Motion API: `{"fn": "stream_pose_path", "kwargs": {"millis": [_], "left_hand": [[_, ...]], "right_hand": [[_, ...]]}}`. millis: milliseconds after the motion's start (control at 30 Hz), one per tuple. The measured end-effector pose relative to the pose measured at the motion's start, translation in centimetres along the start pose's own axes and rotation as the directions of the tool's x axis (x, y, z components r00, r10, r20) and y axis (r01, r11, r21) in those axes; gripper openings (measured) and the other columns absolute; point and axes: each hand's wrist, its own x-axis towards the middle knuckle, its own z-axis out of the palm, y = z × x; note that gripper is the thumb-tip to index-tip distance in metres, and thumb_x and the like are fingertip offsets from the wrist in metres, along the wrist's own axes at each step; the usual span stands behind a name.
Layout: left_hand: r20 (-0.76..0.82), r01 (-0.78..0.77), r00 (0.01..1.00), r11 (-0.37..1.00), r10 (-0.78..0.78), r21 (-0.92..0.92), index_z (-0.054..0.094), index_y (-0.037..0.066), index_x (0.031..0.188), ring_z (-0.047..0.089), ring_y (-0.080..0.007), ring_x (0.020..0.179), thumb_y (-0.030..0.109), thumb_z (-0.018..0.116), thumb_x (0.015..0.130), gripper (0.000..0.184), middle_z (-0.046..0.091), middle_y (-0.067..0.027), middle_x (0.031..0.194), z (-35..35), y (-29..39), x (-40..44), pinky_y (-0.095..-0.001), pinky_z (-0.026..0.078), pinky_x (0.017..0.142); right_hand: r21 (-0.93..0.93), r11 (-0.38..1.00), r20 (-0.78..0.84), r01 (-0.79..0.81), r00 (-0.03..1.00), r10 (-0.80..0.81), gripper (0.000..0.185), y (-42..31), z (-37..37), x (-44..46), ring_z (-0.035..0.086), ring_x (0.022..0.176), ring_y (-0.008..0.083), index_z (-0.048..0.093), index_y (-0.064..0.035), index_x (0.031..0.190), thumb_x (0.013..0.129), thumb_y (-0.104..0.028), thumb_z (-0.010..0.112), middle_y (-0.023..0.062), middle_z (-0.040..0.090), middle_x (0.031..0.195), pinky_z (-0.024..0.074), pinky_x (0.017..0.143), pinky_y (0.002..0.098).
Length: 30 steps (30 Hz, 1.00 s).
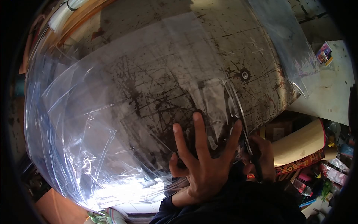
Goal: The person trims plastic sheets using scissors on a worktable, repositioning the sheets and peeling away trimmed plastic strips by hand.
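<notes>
My left hand (205, 164) lies with fingers spread on a clear plastic sheet (100, 89) near the front edge of a worn, scratched table (238, 41). Just to its right, my right hand (264, 155) is closed around what look like scissors (256, 166) with a dark handle. Their metal blades lie along the sheet's right edge, and part of the tool is hidden by my fingers. Around my left fingertips the plastic is creased. Farther left the sheet is layered and wrinkled, with strong glare at the front.
Another clear plastic strip (283, 33) hangs over the table's right edge beside a pale board (328, 89). A cream-coloured roll (300, 143) lies right of my right hand. Below it are a small bottle (302, 187) and mixed clutter. A round metal fastener (244, 74) sits in the tabletop.
</notes>
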Motion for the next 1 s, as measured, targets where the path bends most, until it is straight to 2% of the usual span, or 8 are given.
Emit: {"fn": "stream_pose_path", "kwargs": {"millis": [67,167,367,500,600,667,900,1000], "left_hand": [[-0.007,-0.008,1.0,1.0,0.008,0.01,0.052,0.049,0.117,0.052,-0.0357,0.109,0.044,0.051,0.087,0.03,0.055,-0.0094,0.124,0.1,0.0,0.0,-0.0424,0.025,0.083],[-0.011,-0.008,1.0,1.0,0.008,0.008,0.052,0.05,0.116,0.052,-0.0352,0.108,0.043,0.051,0.087,0.03,0.055,-0.0093,0.124,0.0,-0.1,-0.1,-0.042,0.025,0.083],[0.005,-0.016,1.0,1.0,0.016,0.011,0.051,0.049,0.118,0.053,-0.0351,0.108,0.042,0.051,0.088,0.031,0.055,-0.0092,0.124,-0.1,-0.1,0.0,-0.0418,0.025,0.083],[-0.02,-0.029,0.999,0.999,0.029,0.023,0.049,0.049,0.12,0.052,-0.0355,0.108,0.042,0.051,0.088,0.033,0.055,-0.0098,0.124,0.2,-0.2,-0.2,-0.0417,0.025,0.083],[-0.015,-0.038,0.999,0.999,0.038,0.023,0.049,0.049,0.12,0.052,-0.0359,0.108,0.042,0.051,0.088,0.033,0.054,-0.0103,0.124,0.1,-0.4,-0.2,-0.0417,0.025,0.083],[0.001,-0.049,0.999,0.998,0.049,0.024,0.049,0.049,0.121,0.052,-0.036,0.108,0.043,0.051,0.087,0.034,0.054,-0.0106,0.124,0.1,-0.4,-0.2,-0.0416,0.024,0.084],[-0.034,-0.037,0.999,0.999,0.037,0.011,0.051,0.049,0.118,0.052,-0.036,0.109,0.041,0.051,0.088,0.031,0.055,-0.0108,0.123,0.3,-0.2,-0.1,-0.0408,0.022,0.086],[-0.032,-0.031,0.999,0.999,0.031,0.009,0.052,0.049,0.117,0.052,-0.036,0.109,0.041,0.051,0.088,0.03,0.055,-0.0109,0.123,0.2,-0.2,-0.1,-0.0407,0.021,0.087]], "right_hand": [[0.176,0.981,-0.101,0.087,0.992,-0.07,0.087,0.6,0.6,-0.3,0.057,0.072,0.0125,0.055,0.004,0.099,0.04,-0.053,0.086,0.006,0.059,0.078,0.0461,0.066,0.0266],[0.135,0.989,-0.074,0.066,0.996,-0.056,0.093,0.5,0.3,-0.5,0.058,0.079,0.0157,0.051,0.0062,0.106,0.041,-0.05,0.087,0.0096,0.059,0.089,0.0471,0.07,0.0287],[0.107,0.989,-0.077,0.106,0.992,-0.098,0.098,0.9,0.3,-0.6,0.058,0.082,0.018,0.048,0.0078,0.112,0.043,-0.049,0.086,0.013,0.057,0.096,0.0478,0.07,0.03],[0.092,0.983,-0.158,0.159,0.977,-0.144,0.095,0.5,0.6,-0.6,0.058,0.078,0.017,0.05,0.0074,0.109,0.042,-0.05,0.087,0.011,0.059,0.088,0.0479,0.067,0.0293],[0.069,0.993,-0.1,0.1,0.991,-0.092,0.092,-0.2,-0.1,-0.1,0.059,0.072,0.0157,0.052,0.0068,0.104,0.041,-0.05,0.087,0.0083,0.06,0.08,0.0476,0.064,0.0285],[-0.064,0.997,0.046,0.045,0.998,-0.042,0.089,-0.2,-0.7,0.3,0.058,0.068,0.0147,0.054,0.0059,0.1,0.04,-0.051,0.087,0.0065,0.06,0.074,0.0468,0.062,0.0274],[0.054,0.995,-0.005,0.083,0.997,-0.083,0.083,-0.6,0.0,0.1,0.058,0.072,0.015,0.056,0.0048,0.098,0.044,-0.05,0.087,0.0085,0.061,0.08,0.0467,0.064,0.0287],[0.105,0.988,-0.088,0.114,0.991,-0.105,0.082,-0.8,0.3,0.0,0.058,0.074,0.0153,0.056,0.0047,0.097,0.045,-0.05,0.086,0.0087,0.061,0.08,0.0468,0.065,0.0294]]}}
